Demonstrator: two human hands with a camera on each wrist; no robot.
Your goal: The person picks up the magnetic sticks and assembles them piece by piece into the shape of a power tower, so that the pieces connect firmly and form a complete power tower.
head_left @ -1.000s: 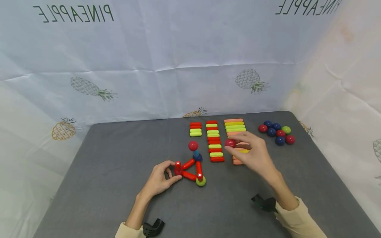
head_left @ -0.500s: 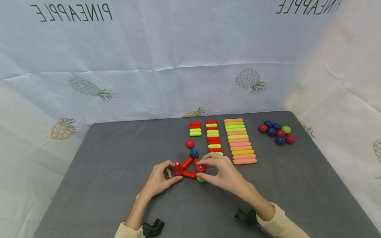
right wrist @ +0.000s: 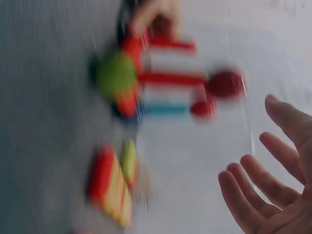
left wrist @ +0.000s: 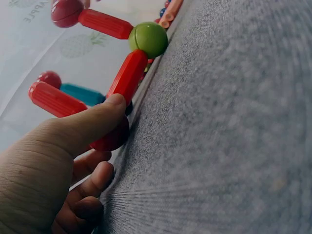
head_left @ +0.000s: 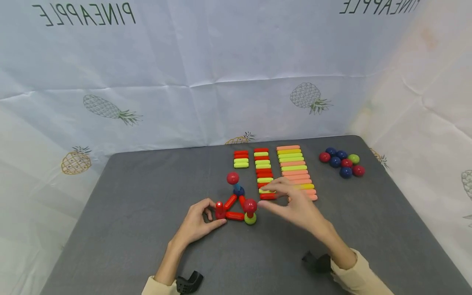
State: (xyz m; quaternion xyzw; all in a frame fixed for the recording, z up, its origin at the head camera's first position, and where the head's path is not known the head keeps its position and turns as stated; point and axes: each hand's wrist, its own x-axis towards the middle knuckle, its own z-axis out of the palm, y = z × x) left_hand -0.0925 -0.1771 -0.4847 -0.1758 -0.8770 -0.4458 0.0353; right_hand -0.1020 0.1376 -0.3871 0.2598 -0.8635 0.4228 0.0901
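Observation:
A triangle of red rods [head_left: 234,216] joined by balls lies on the table. My left hand [head_left: 199,221] pinches the red ball [left wrist: 113,138] at its left corner, where a bare red rod [head_left: 219,206] stands upright. On the green ball [head_left: 250,219] at the right corner stands another red rod, capped by a red ball [head_left: 250,205]. The far corner's dark blue ball [head_left: 239,191] carries a blue rod [head_left: 237,187] with a red ball [head_left: 232,178] on top. My right hand [head_left: 295,205] holds nothing, fingers spread just right of the capped rod; its wrist view is blurred.
Behind the triangle lie short red and yellow-green rods [head_left: 241,159] and a longer column of them [head_left: 263,165]. Longer orange and yellow rods [head_left: 293,163] lie right of these, partly behind my right hand. Loose balls [head_left: 346,172] cluster at the table's [head_left: 147,184] far right.
My right hand has brought a red ball from the right to the rod on the green ball, let it go there and drawn back right. The left hand keeps its place; the triangle has turned slightly.

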